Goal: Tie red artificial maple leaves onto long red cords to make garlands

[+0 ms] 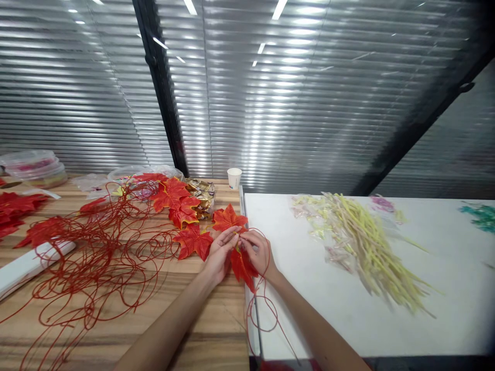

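Note:
My left hand is closed in a pinch at the stem end of a red artificial maple leaf, which hangs down between my hands. My right hand meets it there, thumb and fingers pinched on a thin red cord. The cord loops round beside my right wrist and trails over the table edge. Another red maple leaf lies just beyond my fingertips. A string of leaves continues to the left from it. My fingers partly hide the spot where cord and stem meet.
A big tangle of red cord spreads over the wooden table. A paper cup stands at the back, near gold wrappers. Clear round containers sit far left. Yellow stems lie on the adjoining white table.

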`<state>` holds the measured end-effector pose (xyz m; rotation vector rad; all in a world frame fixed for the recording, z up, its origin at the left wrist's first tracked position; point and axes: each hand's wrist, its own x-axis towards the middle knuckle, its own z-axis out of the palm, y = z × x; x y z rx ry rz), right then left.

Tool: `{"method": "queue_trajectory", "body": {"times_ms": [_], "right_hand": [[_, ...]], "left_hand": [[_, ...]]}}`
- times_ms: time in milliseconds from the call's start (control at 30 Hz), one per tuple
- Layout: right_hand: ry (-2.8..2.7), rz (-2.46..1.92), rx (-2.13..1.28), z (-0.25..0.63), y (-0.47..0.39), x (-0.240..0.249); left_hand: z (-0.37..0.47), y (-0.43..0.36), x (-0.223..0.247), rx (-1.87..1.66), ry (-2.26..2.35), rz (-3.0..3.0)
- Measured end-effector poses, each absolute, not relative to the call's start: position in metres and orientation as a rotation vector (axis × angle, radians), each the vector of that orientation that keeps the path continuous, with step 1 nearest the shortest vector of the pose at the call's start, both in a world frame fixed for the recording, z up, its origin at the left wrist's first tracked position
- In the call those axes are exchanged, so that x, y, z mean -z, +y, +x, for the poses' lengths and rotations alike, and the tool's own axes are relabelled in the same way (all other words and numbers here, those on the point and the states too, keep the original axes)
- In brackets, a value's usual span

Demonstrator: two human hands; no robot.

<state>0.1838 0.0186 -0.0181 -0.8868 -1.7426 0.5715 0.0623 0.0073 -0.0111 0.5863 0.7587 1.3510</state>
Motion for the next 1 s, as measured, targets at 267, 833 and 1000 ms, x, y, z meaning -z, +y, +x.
{"method": "queue_trajectory", "body": {"times_ms": [267,833,1000], "right_hand": [[-1.749,-0.881,-0.579,0.1841,0.0182,0.0175],[-1.766,-0.903,-0.567,0.1841,0.0188,0.0195],[-1.769,-0.894,-0.560,0.1840,0.0196,0.0198]], "left_hand": [[0.0622,0.0069,0.0096,-1.345,0.774,0.571],[0.0617,0.0069,0.0125,-1.341,0.761,0.576],[0.0614,0.0071,0.0129,-1.342,0.760,0.575]]}}
